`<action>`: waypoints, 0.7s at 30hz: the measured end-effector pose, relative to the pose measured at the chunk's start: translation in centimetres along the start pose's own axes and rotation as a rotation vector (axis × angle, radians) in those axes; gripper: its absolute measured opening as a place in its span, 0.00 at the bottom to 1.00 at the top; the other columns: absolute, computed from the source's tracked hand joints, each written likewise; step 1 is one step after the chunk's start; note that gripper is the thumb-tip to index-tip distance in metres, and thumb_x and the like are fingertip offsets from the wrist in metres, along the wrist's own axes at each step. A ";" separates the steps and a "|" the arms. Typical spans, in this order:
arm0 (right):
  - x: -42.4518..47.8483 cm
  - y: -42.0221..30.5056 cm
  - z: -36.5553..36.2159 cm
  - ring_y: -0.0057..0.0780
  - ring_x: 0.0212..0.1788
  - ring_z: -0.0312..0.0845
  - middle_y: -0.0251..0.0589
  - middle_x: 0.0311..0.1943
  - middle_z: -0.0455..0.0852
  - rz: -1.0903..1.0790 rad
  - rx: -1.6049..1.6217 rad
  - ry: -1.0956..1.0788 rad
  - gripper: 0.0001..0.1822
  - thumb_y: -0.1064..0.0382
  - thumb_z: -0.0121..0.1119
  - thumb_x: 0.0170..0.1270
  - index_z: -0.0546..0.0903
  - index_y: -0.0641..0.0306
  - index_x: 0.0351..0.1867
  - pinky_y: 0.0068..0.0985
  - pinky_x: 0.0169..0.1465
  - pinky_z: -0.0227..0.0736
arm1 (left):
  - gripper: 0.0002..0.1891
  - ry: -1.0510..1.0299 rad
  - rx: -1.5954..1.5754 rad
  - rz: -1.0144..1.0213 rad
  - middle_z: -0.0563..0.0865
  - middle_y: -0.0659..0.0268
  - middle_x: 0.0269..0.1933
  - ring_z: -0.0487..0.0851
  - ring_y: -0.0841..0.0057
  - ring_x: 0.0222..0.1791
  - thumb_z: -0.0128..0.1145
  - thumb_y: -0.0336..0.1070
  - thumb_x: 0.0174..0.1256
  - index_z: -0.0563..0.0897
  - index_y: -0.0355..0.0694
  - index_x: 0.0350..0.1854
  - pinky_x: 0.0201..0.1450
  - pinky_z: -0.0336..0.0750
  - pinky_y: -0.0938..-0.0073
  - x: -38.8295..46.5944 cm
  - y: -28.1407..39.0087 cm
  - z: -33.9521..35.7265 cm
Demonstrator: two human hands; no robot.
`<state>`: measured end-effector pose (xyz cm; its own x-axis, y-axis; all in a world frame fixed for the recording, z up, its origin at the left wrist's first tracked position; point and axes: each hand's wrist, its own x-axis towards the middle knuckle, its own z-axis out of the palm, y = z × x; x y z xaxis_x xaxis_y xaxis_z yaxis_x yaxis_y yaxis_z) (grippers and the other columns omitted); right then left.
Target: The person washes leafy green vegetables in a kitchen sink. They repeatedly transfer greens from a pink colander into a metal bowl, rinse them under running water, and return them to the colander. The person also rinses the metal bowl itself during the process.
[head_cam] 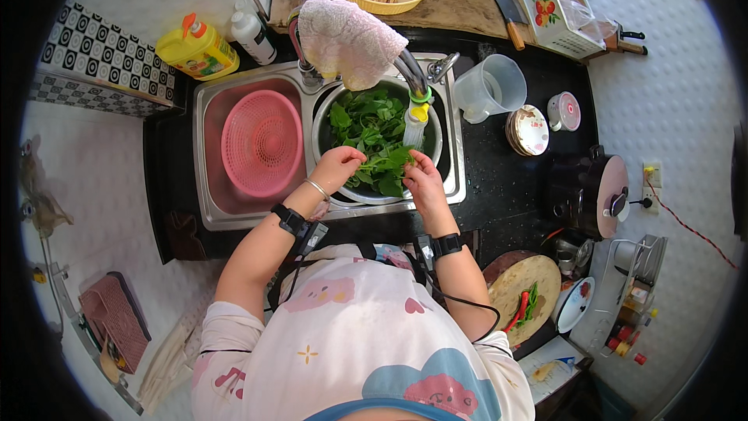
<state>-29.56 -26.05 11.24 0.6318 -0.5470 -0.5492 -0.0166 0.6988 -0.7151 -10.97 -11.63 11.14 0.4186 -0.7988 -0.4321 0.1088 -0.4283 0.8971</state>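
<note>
Leafy greens [368,120] fill a round metal basin [321,134] set in the right-hand bowl of the sink. My left hand [340,166] pinches a green stem between thumb and fingertips over the basin's near side. Across from it, my right hand [422,178] grips the leafy end of a sprig [397,159] with thumb and index finger. The stem seems to run between both hands. Just above my right hand, the faucet's yellow nozzle [418,112] appears to pour water onto the leaves. Part of the basin's near rim is hidden by the greens.
A pink plastic colander [263,143] lies in the left sink bowl. A cloth [350,38] drapes over the faucet. Right of the sink stand a clear plastic jug [491,88] and stacked small dishes [530,130]. A cleaver [507,11] lies behind; a chopping board [502,298] holds peppers.
</note>
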 end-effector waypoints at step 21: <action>2.4 5.5 -1.3 0.33 0.37 0.82 0.47 0.45 0.83 -0.302 -0.887 0.163 0.17 0.64 0.65 0.59 0.81 0.67 0.50 0.29 0.44 0.78 | 0.09 0.244 0.617 0.302 0.82 0.52 0.47 0.82 0.52 0.45 0.57 0.29 0.60 0.83 0.39 0.42 0.49 0.77 0.58 3.1 -1.5 1.1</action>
<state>-29.18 -24.12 5.44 0.5908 -0.7516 -0.2934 -0.4953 -0.0508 -0.8672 -10.83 -13.95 8.30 0.5469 -0.8337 -0.0763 -0.5414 -0.4217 0.7273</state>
